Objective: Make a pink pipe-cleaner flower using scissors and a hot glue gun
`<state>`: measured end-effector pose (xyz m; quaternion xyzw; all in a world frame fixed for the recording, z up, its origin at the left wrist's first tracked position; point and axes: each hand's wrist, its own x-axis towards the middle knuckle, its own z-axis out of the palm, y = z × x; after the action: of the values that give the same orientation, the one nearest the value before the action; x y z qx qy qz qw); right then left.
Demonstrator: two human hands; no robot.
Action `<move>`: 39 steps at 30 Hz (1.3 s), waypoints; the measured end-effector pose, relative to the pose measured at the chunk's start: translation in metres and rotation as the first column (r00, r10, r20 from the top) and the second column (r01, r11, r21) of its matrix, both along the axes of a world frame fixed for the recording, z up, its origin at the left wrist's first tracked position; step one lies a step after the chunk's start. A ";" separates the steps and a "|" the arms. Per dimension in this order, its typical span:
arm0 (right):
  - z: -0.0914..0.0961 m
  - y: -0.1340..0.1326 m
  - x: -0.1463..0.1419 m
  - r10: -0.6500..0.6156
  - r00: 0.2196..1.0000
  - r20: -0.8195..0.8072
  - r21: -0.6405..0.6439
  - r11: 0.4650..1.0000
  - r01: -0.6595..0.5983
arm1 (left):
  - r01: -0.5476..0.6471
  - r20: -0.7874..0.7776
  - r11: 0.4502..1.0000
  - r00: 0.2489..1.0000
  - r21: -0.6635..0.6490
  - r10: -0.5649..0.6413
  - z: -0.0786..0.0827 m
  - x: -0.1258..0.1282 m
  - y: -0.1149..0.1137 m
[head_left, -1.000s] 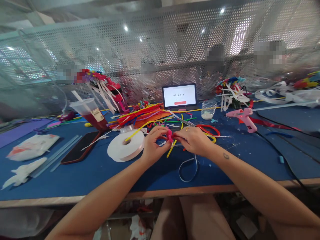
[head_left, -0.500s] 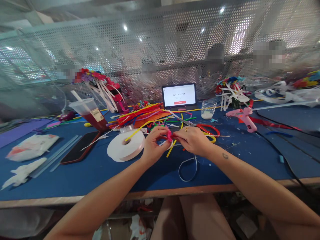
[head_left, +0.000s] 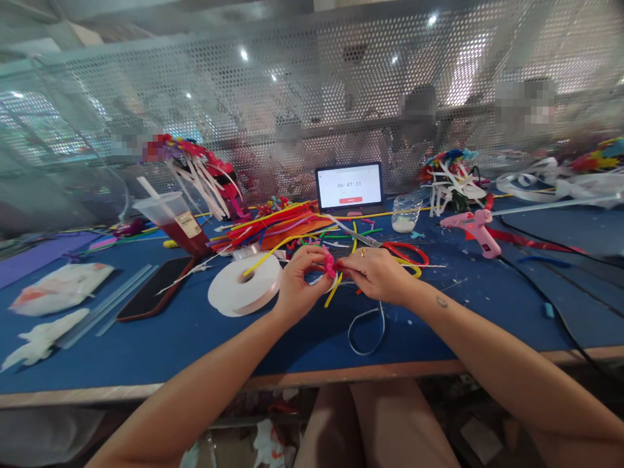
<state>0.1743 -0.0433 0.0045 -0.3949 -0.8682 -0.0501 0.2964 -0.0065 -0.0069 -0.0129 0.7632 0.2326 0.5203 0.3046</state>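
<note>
Over the middle of the table, my left hand (head_left: 303,281) pinches a small bright pink piece of bent, fuzzy pipe cleaner (head_left: 329,264) between thumb and fingers. My right hand (head_left: 381,275), with a ring on one finger, is closed at the right side of that piece. Its fingertips nearly meet the left ones; a bit of dark red shows there, but what they grip is mostly hidden. A thin white ribbon (head_left: 366,351) lies looped on the table below the hands. Red-handled scissors (head_left: 407,253) lie behind my right hand, and a white ribbon roll (head_left: 238,289) sits beside my left.
A pile of coloured pipe cleaners (head_left: 287,224) lies behind the hands, before a tablet (head_left: 350,185) showing a timer. At left are a drink cup (head_left: 178,224) and a phone (head_left: 156,289). On the right rests a pink glue gun (head_left: 475,229) with its cable.
Almost nothing differs. The pink piece appears slightly turned between the fingers; both hands stay in place.
</note>
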 end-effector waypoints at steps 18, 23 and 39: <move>-0.002 -0.001 -0.002 0.035 0.998 -0.053 0.166 0.986 -0.025 | -0.002 -0.023 0.992 1.000 0.124 0.005 0.000 0.001 -0.001; -0.004 -0.001 -0.002 0.059 0.996 -0.069 0.204 0.978 -0.043 | -0.006 -0.016 0.991 1.000 0.135 0.008 0.000 0.001 -0.003; -0.005 -0.001 -0.002 0.010 1.000 -0.024 0.176 0.984 -0.006 | 0.001 -0.011 0.996 1.000 0.095 0.000 -0.001 0.001 -0.002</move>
<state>0.1724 -0.0440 -0.0003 -0.3641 -0.8582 -0.1206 0.3412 -0.0054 -0.0087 -0.0140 0.7797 0.2091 0.5264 0.2670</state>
